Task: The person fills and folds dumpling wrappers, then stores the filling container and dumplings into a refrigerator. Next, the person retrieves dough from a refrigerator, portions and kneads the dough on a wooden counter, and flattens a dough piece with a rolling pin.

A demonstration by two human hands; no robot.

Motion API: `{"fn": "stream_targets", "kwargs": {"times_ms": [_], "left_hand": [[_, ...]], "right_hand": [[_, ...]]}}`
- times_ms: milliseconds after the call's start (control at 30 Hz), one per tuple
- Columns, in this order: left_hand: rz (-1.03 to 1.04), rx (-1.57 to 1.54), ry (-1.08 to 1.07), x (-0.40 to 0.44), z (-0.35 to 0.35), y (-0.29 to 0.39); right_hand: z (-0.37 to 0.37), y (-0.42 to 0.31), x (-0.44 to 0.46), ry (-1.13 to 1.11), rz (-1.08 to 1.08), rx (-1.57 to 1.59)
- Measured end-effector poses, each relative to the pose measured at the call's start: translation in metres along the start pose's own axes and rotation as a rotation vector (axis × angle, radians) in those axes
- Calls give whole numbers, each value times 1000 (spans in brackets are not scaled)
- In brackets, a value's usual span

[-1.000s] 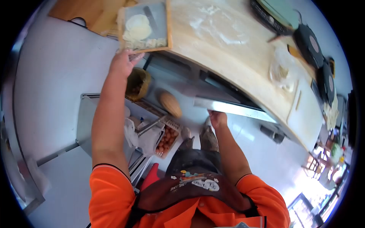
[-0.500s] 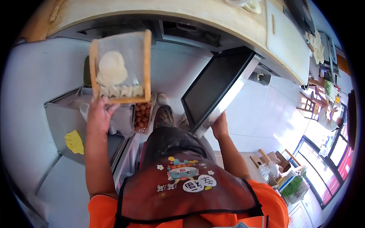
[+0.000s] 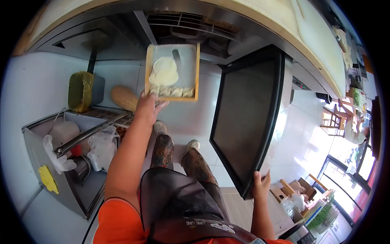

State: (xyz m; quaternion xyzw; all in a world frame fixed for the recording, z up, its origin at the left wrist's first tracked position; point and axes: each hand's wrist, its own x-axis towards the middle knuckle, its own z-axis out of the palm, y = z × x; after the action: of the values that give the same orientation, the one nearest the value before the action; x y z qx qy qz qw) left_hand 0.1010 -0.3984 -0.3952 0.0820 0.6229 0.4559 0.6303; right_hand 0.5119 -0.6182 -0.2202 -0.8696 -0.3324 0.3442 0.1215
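I have the left hand (image 3: 149,107) at the tray's near-left corner – digits partly spread, edge gripped, some fingers hidden. Right hand (image 3: 261,185) pinches the bottom end of the open door (image 3: 250,118), thumb on the dark inner side, fingers toward the pale outer face.

Wooden-rimmed tray (image 3: 197,73) is held up over the floor, left of the door and apart from it. In it: pale flat dough rounds (image 3: 164,71), overlapping; a row of dumplings (image 3: 172,92) along the near edge; one dark flat strip (image 3: 176,56) toward the far side.

Left side: open-topped metal cabinet (image 3: 67,179) with a plastic bag (image 3: 101,148) and other items inside, hard to identify. White glove (image 3: 59,156) hangs over its edge, yellow cloth (image 3: 48,179) on its outside. Beyond – bin (image 3: 81,91) with yellow liner, contents unclear; tan gourd (image 3: 123,97) beside it.

Farther: under-counter compartment (image 3: 191,22), wire rack and clear containers (image 3: 187,34) inside.
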Motion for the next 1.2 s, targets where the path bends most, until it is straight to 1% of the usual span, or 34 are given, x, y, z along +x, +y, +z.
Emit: {"fn": "stream_targets", "kwargs": {"times_ms": [33,67,133,167,267,367,467,567,600,700,733,800,833,867,900,967,1033,1100,1200], "left_hand": [[9,-9,4,18,15,7],[-52,-122,71,26,38,25],[15,-169,0,62,53,33],[49,-191,-34,78,59,38],[42,-213,33,114,74,59],[129,-159,-45,114,82,87],[94,-153,12,132,94,118],[97,-183,20,165,112,151],[101,-191,40,170,119,159],[105,-217,97,190,142,185],[87,-202,-16,200,141,194],[233,-241,-185,202,147,202],[301,-262,-272,200,151,205],[352,-273,-454,236,147,208],[369,-294,-506,253,147,213],[358,-336,-510,258,152,217],[309,-363,-462,254,153,221],[223,-359,-395,245,147,224],[38,-306,-274,232,128,214]], "right_hand": [[-5,-4,1,-30,-7,8],[-7,-1,3,-17,-35,37],[-5,7,2,1,-84,100],[-4,5,3,-23,-74,148],[-5,-2,0,-87,-35,258],[1,2,-2,-39,-63,280],[1,-5,-4,-40,-73,244],[0,-3,-5,-60,-101,203],[0,-14,-4,-77,-92,254],[1,-18,-4,-90,-92,230],[3,-15,-6,-74,-94,211],[9,-9,-11,-46,-90,168],[12,-12,-14,-58,-45,149],[16,-16,-19,-69,0,129],[20,-24,-26,-84,46,108],[33,-48,-30,-137,64,237],[53,-45,-37,-93,-29,248],[65,-68,-44,-131,18,311],[94,-91,-51,-159,-20,417]]}}
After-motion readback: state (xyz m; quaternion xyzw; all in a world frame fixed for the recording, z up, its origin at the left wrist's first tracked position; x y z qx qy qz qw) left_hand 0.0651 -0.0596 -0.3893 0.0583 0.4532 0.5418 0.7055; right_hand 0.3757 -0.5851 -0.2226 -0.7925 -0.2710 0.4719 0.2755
